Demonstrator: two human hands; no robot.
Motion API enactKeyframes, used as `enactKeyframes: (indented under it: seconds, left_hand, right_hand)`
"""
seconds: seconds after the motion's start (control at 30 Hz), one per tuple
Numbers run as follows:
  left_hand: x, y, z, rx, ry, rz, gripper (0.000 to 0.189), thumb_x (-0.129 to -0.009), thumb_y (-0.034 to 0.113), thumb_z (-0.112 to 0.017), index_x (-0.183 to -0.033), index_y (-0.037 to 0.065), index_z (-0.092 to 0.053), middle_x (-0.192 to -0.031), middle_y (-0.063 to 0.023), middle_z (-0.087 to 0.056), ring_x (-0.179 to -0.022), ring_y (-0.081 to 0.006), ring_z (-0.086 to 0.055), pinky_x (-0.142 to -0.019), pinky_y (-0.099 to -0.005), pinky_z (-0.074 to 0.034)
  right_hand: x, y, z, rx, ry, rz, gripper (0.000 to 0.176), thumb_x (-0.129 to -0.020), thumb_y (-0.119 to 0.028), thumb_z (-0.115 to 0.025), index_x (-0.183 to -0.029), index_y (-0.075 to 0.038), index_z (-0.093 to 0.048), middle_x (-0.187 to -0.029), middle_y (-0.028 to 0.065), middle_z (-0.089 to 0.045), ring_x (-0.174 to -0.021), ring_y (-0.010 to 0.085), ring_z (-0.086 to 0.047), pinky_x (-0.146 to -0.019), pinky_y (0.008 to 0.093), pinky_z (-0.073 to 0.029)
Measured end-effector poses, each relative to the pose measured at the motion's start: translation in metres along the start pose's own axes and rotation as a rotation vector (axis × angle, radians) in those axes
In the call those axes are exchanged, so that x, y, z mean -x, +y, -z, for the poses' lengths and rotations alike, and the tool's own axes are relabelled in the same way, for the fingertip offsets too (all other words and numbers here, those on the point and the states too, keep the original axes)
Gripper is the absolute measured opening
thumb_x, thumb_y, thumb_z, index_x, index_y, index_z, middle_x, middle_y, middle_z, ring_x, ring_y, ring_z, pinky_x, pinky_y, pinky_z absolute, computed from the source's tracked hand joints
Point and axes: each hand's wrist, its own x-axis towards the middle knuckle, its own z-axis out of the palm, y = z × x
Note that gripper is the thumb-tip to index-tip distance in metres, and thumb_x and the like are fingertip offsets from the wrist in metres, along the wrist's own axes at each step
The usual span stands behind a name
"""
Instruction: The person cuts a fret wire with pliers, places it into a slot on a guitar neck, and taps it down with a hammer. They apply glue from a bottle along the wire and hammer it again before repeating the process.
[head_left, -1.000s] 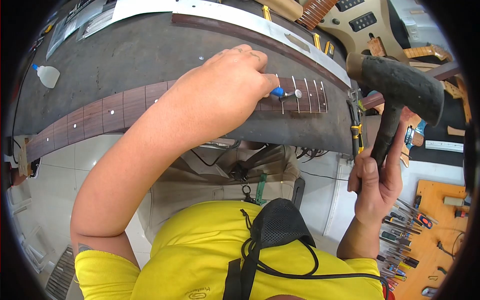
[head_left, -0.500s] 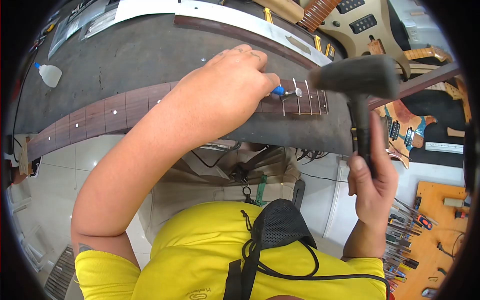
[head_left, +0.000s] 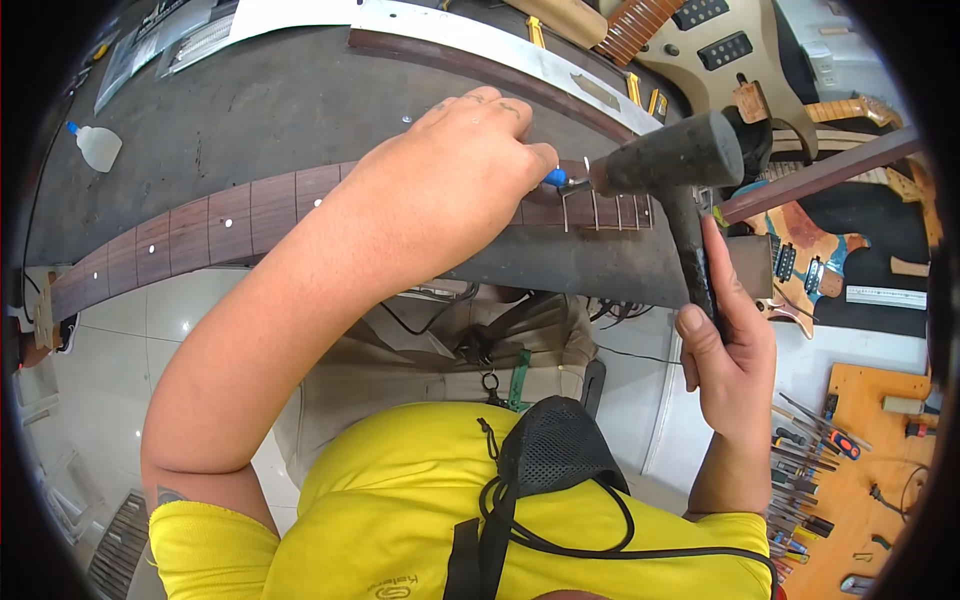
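Dark bench (head_left: 300, 100) is spanned by a fretboard (head_left: 200, 225). Blue-handled tool (head_left: 556, 178) is pinched on it by the left hand (head_left: 450, 190). Mallet (head_left: 665, 155), head against the tool, is clamped in the fingers of the right hand (head_left: 730, 350).

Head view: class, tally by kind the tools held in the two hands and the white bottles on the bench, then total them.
Mallet: 1
Blue-handled tool: 1
White bottle: 1
Total: 3

The left hand (head_left: 470, 160) pins a blue-handled tool (head_left: 556, 179) on the fretboard (head_left: 210, 225); the right hand (head_left: 728, 345) holds a mallet (head_left: 668, 158) (head touching the tool).
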Motion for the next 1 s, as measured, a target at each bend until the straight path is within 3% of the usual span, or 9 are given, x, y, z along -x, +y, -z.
enactKeyframes:
  seconds: [0.1, 0.27, 0.4, 0.5, 0.63, 0.73, 0.8, 0.93, 1.0]
  left_hand:
    - [0.002, -0.002, -0.004, -0.012, 0.021, 0.005, 0.037, -0.084, -0.003, -0.062, -0.119, 0.002, -0.074, -0.101, -0.0161, -0.064, -0.108, -0.0352, -0.061, -0.095, -0.0445, -0.052]
    - [0.001, -0.004, -0.004, -0.064, 0.051, 0.010, 0.038, -0.083, -0.004, -0.062, -0.119, 0.002, -0.074, -0.102, -0.0161, -0.065, -0.108, -0.0352, -0.062, -0.096, -0.0445, -0.053]
    - [0.001, -0.001, -0.002, -0.036, 0.016, -0.019, 0.038, -0.083, -0.004, -0.062, -0.119, 0.002, -0.074, -0.102, -0.0160, -0.064, -0.108, -0.0352, -0.062, -0.096, -0.0445, -0.052]
    - [0.001, -0.001, -0.002, -0.042, 0.013, -0.011, 0.038, -0.083, -0.005, -0.062, -0.119, 0.002, -0.074, -0.102, -0.0159, -0.064, -0.108, -0.0352, -0.062, -0.096, -0.0445, -0.052]
    - [0.001, -0.002, -0.003, -0.044, 0.033, 0.024, 0.038, -0.083, -0.005, -0.062, -0.119, 0.002, -0.073, -0.101, -0.0159, -0.064, -0.108, -0.0349, -0.061, -0.096, -0.0443, -0.052]
    - [0.002, -0.003, -0.005, -0.041, 0.037, 0.028, 0.037, -0.084, -0.004, -0.062, -0.119, 0.002, -0.073, -0.102, -0.0161, -0.064, -0.108, -0.0349, -0.061, -0.096, -0.0443, -0.052]
    - [-0.001, -0.002, -0.003, -0.037, 0.038, 0.020, 0.037, -0.084, -0.004, -0.062, -0.119, 0.002, -0.073, -0.102, -0.0162, -0.064, -0.109, -0.0349, -0.061, -0.096, -0.0445, -0.052]
    - [-0.003, -0.004, -0.003, -0.044, 0.017, 0.043, 0.037, -0.085, -0.004, -0.061, -0.119, 0.003, -0.073, -0.102, -0.0167, -0.064, -0.109, -0.0351, -0.061, -0.097, -0.0448, -0.052]
    - [0.000, -0.004, -0.007, -0.038, 0.026, 0.039, 0.036, -0.085, -0.004, -0.061, -0.119, 0.003, -0.073, -0.102, -0.0168, -0.064, -0.109, -0.0354, -0.061, -0.097, -0.0451, -0.052]
  right_hand:
    - [-0.001, 0.001, 0.006, 0.017, -0.134, -0.065, 0.064, -0.104, -0.008, -0.059, -0.164, -0.005, -0.036, -0.078, -0.0027, -0.056, -0.050, 0.0008, -0.038, -0.045, 0.0187, -0.031]
    - [-0.002, -0.009, 0.003, -0.097, 0.124, 0.015, 0.066, -0.104, -0.007, -0.058, -0.165, -0.005, -0.033, -0.078, 0.0005, -0.056, -0.048, 0.0021, -0.041, -0.043, 0.0179, -0.034]
    - [-0.002, -0.006, -0.002, -0.232, 0.160, 0.105, 0.068, -0.102, -0.008, -0.062, -0.164, -0.004, -0.034, -0.086, -0.0019, -0.060, -0.055, 0.0018, -0.041, -0.049, 0.0184, -0.035]
    - [-0.004, 0.002, -0.004, 0.048, 0.064, 0.086, 0.064, -0.104, -0.006, -0.057, -0.164, -0.006, -0.036, -0.077, -0.0010, -0.055, -0.052, 0.0027, -0.039, -0.044, 0.0197, -0.034]
    - [-0.003, -0.010, 0.000, -0.068, 0.051, 0.012, 0.065, -0.102, -0.002, -0.060, -0.163, -0.004, -0.037, -0.151, 0.0075, -0.059, -0.061, -0.0006, -0.043, -0.051, 0.0170, -0.036]
    - [-0.008, -0.007, -0.006, -0.140, 0.068, 0.070, 0.065, -0.102, -0.002, -0.060, -0.163, -0.004, -0.038, -0.113, 0.0024, -0.069, -0.061, -0.0004, -0.043, -0.051, 0.0167, -0.036]
    - [-0.019, -0.005, 0.002, 0.191, -0.177, 0.007, 0.065, -0.102, -0.001, -0.060, -0.163, -0.005, -0.039, -0.091, -0.0030, -0.062, -0.059, -0.0001, -0.041, -0.051, 0.0172, -0.035]
    - [-0.015, -0.008, 0.000, -0.018, 0.004, 0.007, 0.065, -0.105, -0.008, -0.057, -0.166, -0.007, -0.033, -0.071, -0.0060, -0.049, -0.048, 0.0024, -0.038, -0.043, 0.0200, -0.029]
    - [-0.019, -0.007, -0.004, -0.030, 0.065, 0.059, 0.064, -0.106, -0.009, -0.056, -0.166, -0.007, -0.032, -0.071, -0.0059, -0.049, -0.047, 0.0025, -0.037, -0.043, 0.0204, -0.028]
